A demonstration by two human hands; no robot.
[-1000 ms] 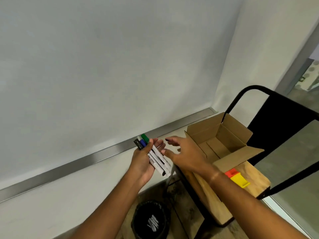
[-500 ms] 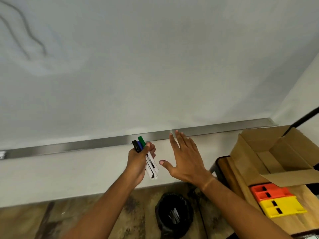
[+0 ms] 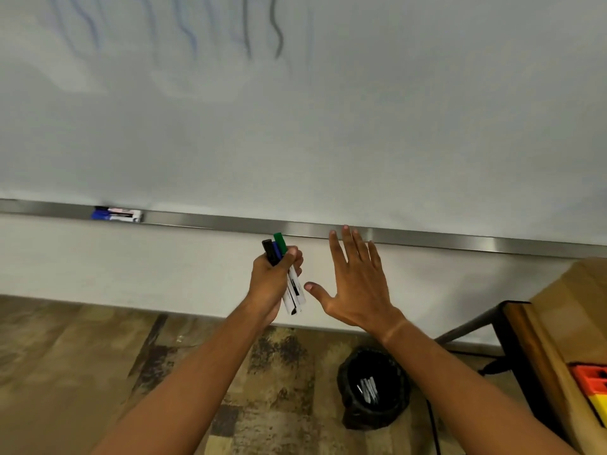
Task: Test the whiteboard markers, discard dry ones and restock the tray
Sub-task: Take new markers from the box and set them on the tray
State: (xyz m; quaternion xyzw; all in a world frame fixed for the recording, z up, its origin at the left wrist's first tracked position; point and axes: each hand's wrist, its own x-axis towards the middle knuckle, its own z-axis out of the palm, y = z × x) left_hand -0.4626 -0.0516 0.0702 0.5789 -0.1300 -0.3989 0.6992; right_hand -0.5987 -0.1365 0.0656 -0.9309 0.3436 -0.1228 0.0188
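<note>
Your left hand grips three markers, caps up, just below the tray; right hand is spread flat, empty. Bin holds prob. discarded markers.

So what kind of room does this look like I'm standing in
Probably a classroom or meeting room. A large white whiteboard with wavy test strokes fills the wall, a long metal marker tray runs beneath it, and the left hand grips a bundle of black, blue and green capped markers.
</note>
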